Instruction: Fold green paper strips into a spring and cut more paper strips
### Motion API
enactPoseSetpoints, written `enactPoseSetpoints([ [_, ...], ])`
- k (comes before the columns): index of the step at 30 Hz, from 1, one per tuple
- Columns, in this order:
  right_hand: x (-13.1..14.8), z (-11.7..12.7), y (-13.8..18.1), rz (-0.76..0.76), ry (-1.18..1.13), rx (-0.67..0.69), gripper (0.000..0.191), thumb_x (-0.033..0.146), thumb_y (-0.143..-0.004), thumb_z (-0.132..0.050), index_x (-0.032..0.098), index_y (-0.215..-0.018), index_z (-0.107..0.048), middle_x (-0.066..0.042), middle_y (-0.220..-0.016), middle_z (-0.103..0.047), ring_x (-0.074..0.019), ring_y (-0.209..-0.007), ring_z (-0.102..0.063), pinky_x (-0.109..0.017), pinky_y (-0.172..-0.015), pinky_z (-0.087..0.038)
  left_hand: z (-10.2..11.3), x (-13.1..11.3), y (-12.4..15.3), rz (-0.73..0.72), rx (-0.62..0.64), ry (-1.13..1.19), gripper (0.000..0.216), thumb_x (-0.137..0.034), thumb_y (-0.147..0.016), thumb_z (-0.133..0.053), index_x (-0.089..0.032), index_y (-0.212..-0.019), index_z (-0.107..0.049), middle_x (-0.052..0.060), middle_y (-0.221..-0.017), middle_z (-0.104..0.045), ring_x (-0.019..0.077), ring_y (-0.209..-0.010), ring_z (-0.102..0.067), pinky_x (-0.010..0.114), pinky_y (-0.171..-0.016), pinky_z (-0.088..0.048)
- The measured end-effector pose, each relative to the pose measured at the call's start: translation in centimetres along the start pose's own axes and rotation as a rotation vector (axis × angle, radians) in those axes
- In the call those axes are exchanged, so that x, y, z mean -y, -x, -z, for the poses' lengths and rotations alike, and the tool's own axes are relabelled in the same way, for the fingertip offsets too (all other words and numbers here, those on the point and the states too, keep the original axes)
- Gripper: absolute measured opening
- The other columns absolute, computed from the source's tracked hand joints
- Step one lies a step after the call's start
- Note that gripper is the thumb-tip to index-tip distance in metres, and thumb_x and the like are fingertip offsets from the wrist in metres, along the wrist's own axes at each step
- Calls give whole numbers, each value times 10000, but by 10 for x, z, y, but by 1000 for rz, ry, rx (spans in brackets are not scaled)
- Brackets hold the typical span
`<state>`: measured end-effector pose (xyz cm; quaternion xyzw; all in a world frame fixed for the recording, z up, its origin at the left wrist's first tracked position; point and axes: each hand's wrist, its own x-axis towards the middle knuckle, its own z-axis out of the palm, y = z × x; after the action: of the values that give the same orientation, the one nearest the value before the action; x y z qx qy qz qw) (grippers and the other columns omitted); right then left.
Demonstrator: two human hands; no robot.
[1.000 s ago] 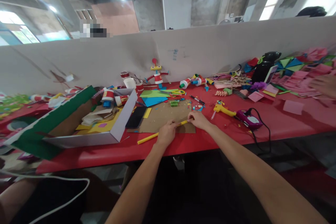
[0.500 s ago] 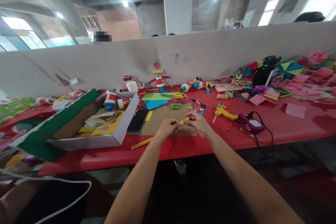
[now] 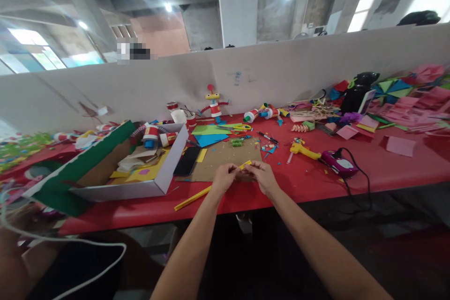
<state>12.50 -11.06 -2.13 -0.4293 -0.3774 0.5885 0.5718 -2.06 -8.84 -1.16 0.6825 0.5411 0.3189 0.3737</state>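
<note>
A short yellow paper strip (image 3: 245, 165) is pinched between my two hands, over the front part of the brown cardboard sheet (image 3: 211, 163). My left hand (image 3: 225, 178) has its end on the left with closed fingers. My right hand (image 3: 263, 176) grips the other end, thumb and fingertips together. A longer folded yellow strip (image 3: 192, 198) lies on the red table just left of my left wrist. Behind my hands, a green coiled paper spring (image 3: 237, 142) rests on the cardboard.
An open box (image 3: 123, 191) holding paper scraps stands left, with a black phone (image 3: 186, 161) beside it. Yellow scissors (image 3: 242, 127) lie behind the cardboard near a paper robot figure (image 3: 214, 108). Right are a yellow glue gun (image 3: 305, 151) and a purple corded device (image 3: 339, 164).
My hands have come slightly lower and closer together around the yellow strip. My right fingers, more spread before, are now closed in on it. The view has shifted slightly.
</note>
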Motion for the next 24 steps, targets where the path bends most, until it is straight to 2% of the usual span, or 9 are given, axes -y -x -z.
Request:
enactPoseSetpoints([
  [7,-3,0,0,67,28,-32,214,354,-590,-719,166,-674,-659,-8,-600,-657,-125,-589,-590,-230,-568,-425,-7,6,3,-121,-59,-23,284,-354,-783,-468,-156,-789,-672,22,-716,-667,124,-646,-555,209,-574,-388],
  [14,-4,-1,0,90,74,15,268,414,-601,-707,178,-724,-675,-17,-642,-664,-140,-596,-591,-243,-562,-460,-10,9,8,-157,-145,-77,262,-327,-788,-466,-147,-697,-633,5,-627,-611,116,-599,-516,212,-557,-358],
  [24,-6,-1,3,57,59,10,258,441,-659,-662,186,-682,-692,-18,-597,-672,-143,-548,-610,-253,-557,-479,-10,9,19,-177,-120,132,287,-380,-792,-482,-146,-733,-638,19,-681,-633,129,-659,-559,216,-628,-409],
])
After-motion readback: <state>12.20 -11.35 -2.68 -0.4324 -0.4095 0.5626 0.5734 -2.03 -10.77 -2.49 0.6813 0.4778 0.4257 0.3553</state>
